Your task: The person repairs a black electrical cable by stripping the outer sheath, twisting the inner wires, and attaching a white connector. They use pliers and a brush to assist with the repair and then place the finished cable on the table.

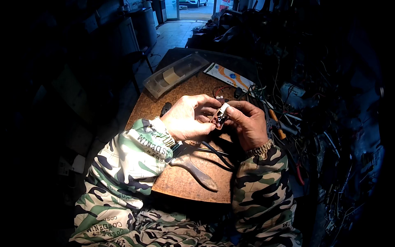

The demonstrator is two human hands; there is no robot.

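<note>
Between both hands, over the wooden bench top [177,183], is a small boxy electrical part [219,118] with a white block on top and a reddish, dark-dotted open face. My left hand [187,117] grips its left and lower edge between thumb and fingers. My right hand [249,125] pinches its upper right side, the thumb against the white block. Just beyond lies a small connector with red wires [221,99]. Under my wrists rests a hand tool with worn, curved handles [195,171], its head hidden by my left sleeve. Its exact kind cannot be made out.
A clear plastic tray [153,91] holding a tan piece lies at the back left, beside a white-and-orange flat package [230,76]. Tangled wires and orange-handled tools [281,133] crowd the right side. A small black part [166,108] sits by my left wrist.
</note>
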